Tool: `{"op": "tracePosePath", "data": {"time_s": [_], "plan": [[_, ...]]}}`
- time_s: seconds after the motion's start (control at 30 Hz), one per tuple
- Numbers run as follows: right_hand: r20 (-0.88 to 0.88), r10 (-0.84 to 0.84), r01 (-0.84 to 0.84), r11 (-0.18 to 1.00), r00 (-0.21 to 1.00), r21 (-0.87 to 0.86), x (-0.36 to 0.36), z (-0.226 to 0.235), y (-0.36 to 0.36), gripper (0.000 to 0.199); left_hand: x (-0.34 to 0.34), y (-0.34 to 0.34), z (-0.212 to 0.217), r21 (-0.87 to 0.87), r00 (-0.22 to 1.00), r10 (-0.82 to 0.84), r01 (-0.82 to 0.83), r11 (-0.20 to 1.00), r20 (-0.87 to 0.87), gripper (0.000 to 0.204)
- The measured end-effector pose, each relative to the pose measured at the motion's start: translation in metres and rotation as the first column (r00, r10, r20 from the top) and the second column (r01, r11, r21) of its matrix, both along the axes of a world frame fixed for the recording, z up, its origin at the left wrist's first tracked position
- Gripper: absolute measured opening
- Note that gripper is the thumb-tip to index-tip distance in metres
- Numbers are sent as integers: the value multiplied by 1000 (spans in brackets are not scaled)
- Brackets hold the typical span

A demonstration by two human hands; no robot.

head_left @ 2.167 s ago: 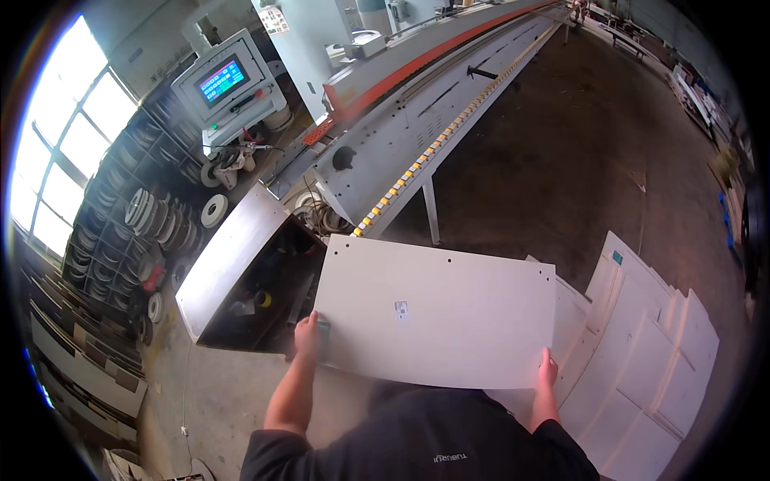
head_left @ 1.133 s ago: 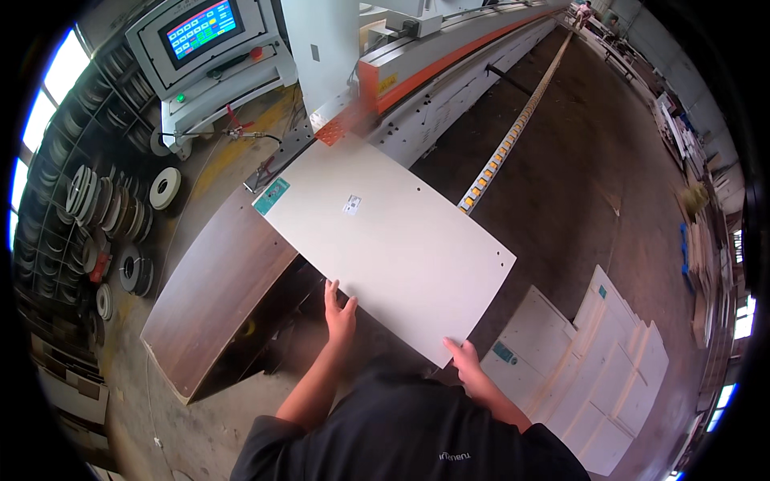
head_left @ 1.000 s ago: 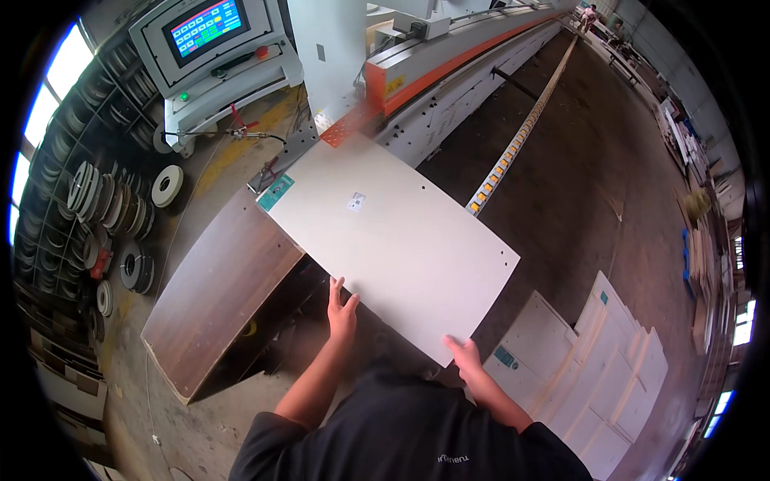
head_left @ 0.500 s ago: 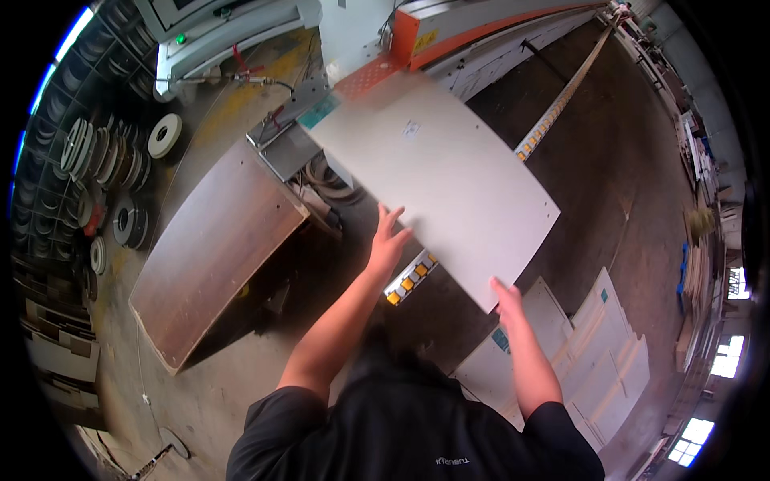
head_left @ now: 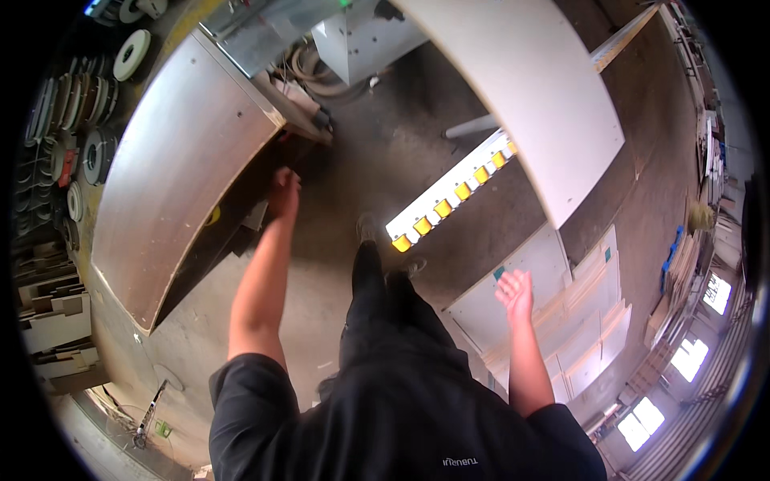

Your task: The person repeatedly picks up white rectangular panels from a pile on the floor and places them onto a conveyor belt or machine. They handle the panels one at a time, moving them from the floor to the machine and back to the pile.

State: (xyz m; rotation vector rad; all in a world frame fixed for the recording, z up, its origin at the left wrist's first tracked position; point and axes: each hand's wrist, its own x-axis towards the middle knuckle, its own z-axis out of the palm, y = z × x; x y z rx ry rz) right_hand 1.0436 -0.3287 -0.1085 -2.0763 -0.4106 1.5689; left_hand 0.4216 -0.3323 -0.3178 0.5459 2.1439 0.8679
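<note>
A large white panel (head_left: 553, 104) lies at the upper right, across a white roller rail with yellow rollers (head_left: 443, 208). Neither of my hands touches it. My right hand (head_left: 516, 295) is open and empty, palm turned up, below the panel's near corner and above some pale boards (head_left: 529, 276) lower down. On the left, my left hand (head_left: 284, 192) hangs beside the shadowed edge of a brown-topped table (head_left: 188, 152). Its fingers are dark and blurred, so their pose is unclear; nothing shows in its grip.
Behind the table are a grey machine part (head_left: 257, 36) and coiled hose (head_left: 309, 76). Rolls of edge banding (head_left: 96, 152) fill a rack at far left. More stacked boards (head_left: 589, 329) lean at lower right. My shoes (head_left: 366, 227) stand on the concrete floor near the rail's end.
Both hands have let go of the white panel. My left hand moved left toward the table, and my right hand drew back and opened. The view has shifted, bringing my legs into sight.
</note>
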Motion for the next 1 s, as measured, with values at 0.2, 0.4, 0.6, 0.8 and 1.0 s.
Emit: {"op": "tracePosePath", "data": {"time_s": [0.2,0.4,0.6,0.8,1.0], "plan": [[126,546,-446,778,828,-443,53,-31,-147,40,-144,83,-150,177,800,161,-70,982,-578,61],[79,476,-346,735,876,-583,33,-15,-174,39,-169,150,-159,73,920,161,-144,987,-357,61],[130,379,-254,800,916,-544,24,-26,-161,39,-173,147,-170,41,938,150,-144,989,-312,61],[74,406,-312,794,911,-521,3,-35,-143,43,-173,145,-168,19,946,141,-142,990,-291,62],[54,381,-303,806,923,-509,5,-44,-148,43,-173,145,-167,1,952,136,-142,990,-273,62]]}}
